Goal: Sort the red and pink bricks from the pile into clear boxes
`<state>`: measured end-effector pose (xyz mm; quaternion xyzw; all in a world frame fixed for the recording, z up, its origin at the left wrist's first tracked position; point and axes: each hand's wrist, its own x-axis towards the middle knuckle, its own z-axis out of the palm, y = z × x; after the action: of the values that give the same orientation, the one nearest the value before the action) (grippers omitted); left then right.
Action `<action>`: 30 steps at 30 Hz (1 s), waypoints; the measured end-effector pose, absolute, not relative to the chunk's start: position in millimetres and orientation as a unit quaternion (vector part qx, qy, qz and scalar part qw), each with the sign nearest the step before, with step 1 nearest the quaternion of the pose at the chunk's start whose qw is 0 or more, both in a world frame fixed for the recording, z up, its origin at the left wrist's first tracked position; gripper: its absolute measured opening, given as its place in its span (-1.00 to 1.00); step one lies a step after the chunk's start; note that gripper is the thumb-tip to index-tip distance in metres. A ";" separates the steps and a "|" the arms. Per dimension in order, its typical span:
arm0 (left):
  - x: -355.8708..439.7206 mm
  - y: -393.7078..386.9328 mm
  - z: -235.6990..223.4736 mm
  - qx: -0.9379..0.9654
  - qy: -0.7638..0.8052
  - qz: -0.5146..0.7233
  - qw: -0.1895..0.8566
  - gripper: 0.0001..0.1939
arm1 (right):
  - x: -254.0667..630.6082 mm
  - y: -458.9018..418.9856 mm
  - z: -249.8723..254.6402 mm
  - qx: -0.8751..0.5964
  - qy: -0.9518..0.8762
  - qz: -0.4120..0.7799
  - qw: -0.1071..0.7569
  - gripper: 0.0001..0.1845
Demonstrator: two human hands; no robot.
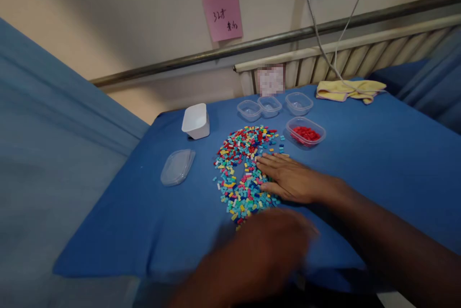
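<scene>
A pile of small coloured bricks [242, 164], red, blue, teal and yellow, is spread over the blue tablecloth [378, 154]. My right hand [288, 177] lies flat on the right side of the pile, fingers stretched out and pointing left. My left hand [266, 245] is low in the picture near the pile's front edge, smeared by motion, so its fingers cannot be read. A clear tub [306, 131] holding red bricks stands just behind my right hand.
Three clear tubs stand in a row at the back, the middle one [269, 106] among them. A white square cup [196, 121] and stacked clear lids [177, 167] are to the left. A yellow cloth [348, 89] lies back right. The table edge drops off at left.
</scene>
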<state>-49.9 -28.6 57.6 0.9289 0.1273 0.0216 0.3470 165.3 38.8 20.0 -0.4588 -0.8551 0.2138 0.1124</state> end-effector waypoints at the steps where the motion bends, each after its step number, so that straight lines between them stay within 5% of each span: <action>1: -68.8 -12.5 58.2 0.926 0.227 0.066 0.294 -0.51 | 167.8 34.9 18.4 -0.463 -0.852 0.212 0.120 -0.06; 5: -128.9 46.2 47.1 0.868 0.467 0.126 0.108 -0.36 | 171.8 38.5 10.3 -0.511 -0.825 0.193 0.145 0.00; 14: -115.6 108.2 23.9 0.860 0.491 -0.021 0.137 -0.05 | 169.3 31.1 9.5 -0.441 -0.852 0.229 0.163 -0.06; 30: -70.4 138.9 18.9 0.888 0.456 -0.015 0.059 -0.19 | 167.6 23.5 19.9 -0.455 -0.843 0.255 0.132 0.06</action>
<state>-70.4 138.9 18.9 0.8881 0.4557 -0.0149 0.0585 167.6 23.5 19.9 -0.4547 -0.8431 0.2550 0.1320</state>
